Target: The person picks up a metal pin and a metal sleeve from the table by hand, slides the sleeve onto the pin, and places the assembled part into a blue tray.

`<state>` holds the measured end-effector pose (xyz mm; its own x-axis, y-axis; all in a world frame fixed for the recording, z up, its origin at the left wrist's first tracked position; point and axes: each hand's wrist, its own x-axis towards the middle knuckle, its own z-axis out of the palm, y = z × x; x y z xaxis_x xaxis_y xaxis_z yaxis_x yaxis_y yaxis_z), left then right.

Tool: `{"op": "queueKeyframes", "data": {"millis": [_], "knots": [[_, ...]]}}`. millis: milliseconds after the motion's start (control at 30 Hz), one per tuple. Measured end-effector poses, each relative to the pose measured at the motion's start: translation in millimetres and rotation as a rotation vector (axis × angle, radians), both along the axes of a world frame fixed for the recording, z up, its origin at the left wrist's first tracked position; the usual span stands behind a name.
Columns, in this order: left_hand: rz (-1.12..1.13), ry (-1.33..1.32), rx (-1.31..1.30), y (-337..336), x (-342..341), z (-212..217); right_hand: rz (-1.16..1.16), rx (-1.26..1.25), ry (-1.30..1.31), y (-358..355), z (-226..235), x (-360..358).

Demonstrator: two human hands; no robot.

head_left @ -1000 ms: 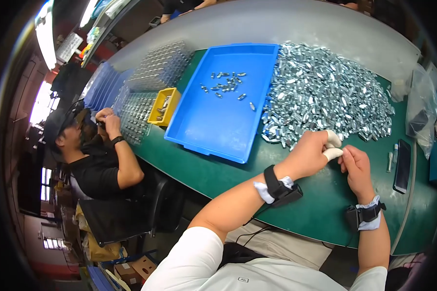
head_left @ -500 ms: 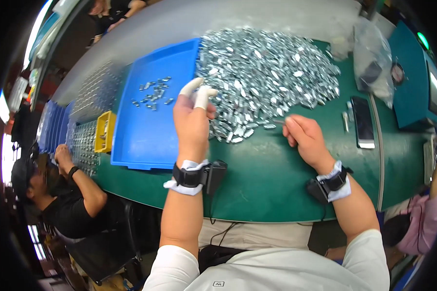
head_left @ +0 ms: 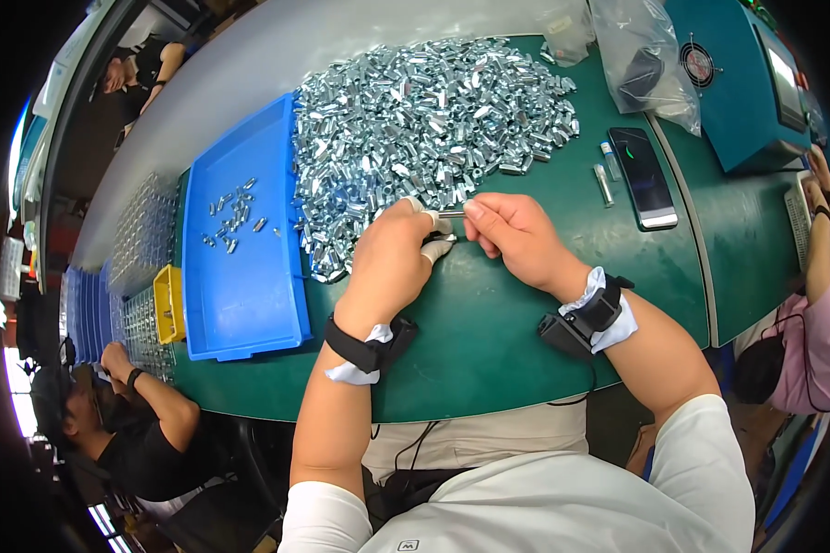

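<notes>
At the far left a yellow bin [head_left: 168, 302] is seen beside a blue tray [head_left: 249, 276], in which a few small metal parts [head_left: 233, 216] are scattered, and next to it a large heap of silvery metal pieces [head_left: 424, 120] is spread on the green tabletop [head_left: 489, 323]. At the heap's near edge the left hand [head_left: 392, 263] is closed, white-taped fingertips pinching a small metal piece [head_left: 451, 214], whose other end is gripped by the right hand [head_left: 516, 235]. Further right, a dark phone [head_left: 643, 177] is laid flat.
</notes>
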<state>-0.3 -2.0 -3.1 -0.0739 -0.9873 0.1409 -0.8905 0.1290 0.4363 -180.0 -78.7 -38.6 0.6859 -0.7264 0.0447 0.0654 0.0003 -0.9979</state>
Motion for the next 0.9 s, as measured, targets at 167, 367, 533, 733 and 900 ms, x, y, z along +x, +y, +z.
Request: {"op": "queueKeyframes", "data": {"millis": [167, 367, 533, 733, 900], "knots": [[0.086, 0.548, 0.022, 6.1, 11.5, -2.1, 0.001, -0.018, 0.016, 0.7, 3.7, -0.7], [0.259, 1.149, 0.042, 6.9, 14.1, 9.7, 0.01, -0.078, 0.062, 0.8, 8.6, -2.1], [0.226, 1.309, 0.079, 8.7, 5.2, 5.4, 0.039, -0.098, 0.089, 1.9, 9.5, -1.3], [0.229, 1.34, 0.091, 9.1, 2.0, 4.3, -0.006, -0.133, 0.051, 4.3, 6.5, 1.6], [0.223, 1.345, 0.122, 9.4, 0.8, 4.0, -0.029, -0.194, 0.075, 5.0, 8.8, 0.9]]}}
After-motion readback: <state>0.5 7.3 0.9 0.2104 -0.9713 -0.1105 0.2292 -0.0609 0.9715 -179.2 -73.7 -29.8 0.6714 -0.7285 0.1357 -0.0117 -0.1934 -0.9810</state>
